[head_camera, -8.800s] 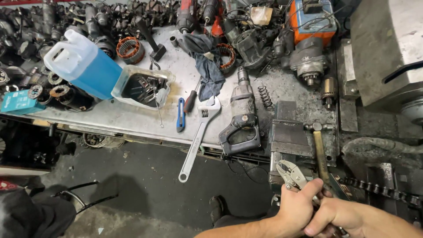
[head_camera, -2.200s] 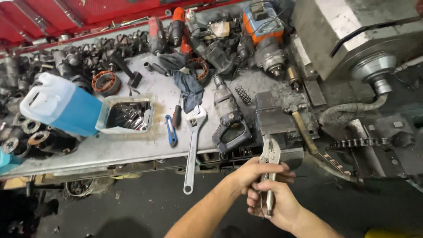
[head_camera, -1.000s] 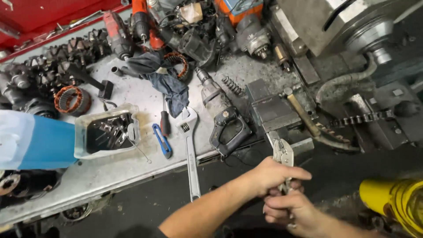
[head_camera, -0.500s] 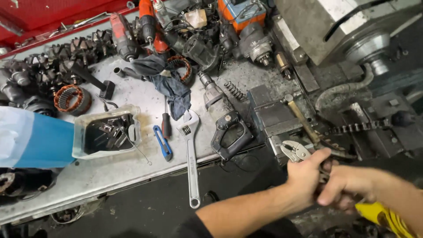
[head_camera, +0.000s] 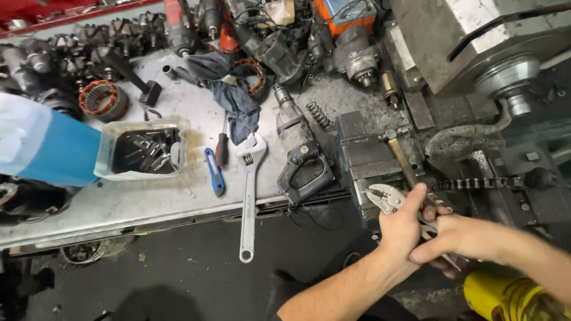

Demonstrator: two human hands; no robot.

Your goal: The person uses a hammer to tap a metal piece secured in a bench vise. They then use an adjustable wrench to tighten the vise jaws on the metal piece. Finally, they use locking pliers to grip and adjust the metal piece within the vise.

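Observation:
My left hand [head_camera: 402,228] and my right hand [head_camera: 459,239] both hold silver locking pliers [head_camera: 381,197]. The left hand wraps the body just behind the jaws. The right hand closes on the handles, which it mostly hides. The pliers' jaws point up and left, right in front of a dark bench vise [head_camera: 364,156]. A roller chain [head_camera: 476,183] runs to the right just above my hands. A hammer handle [head_camera: 403,161] lies across the vise.
On the metal bench lie a large adjustable wrench [head_camera: 247,196] hanging over the edge, an old drill [head_camera: 300,156], a screwdriver [head_camera: 221,148], a blue-handled tool [head_camera: 214,172], a plastic tub of parts [head_camera: 143,156] and a blue jug [head_camera: 50,148]. A grey machine [head_camera: 470,35] stands right; a yellow object [head_camera: 505,297] below.
Both hands carried the pliers from in front of my body up and to the right, to the vise and chain. The pliers turned from upright to pointing left.

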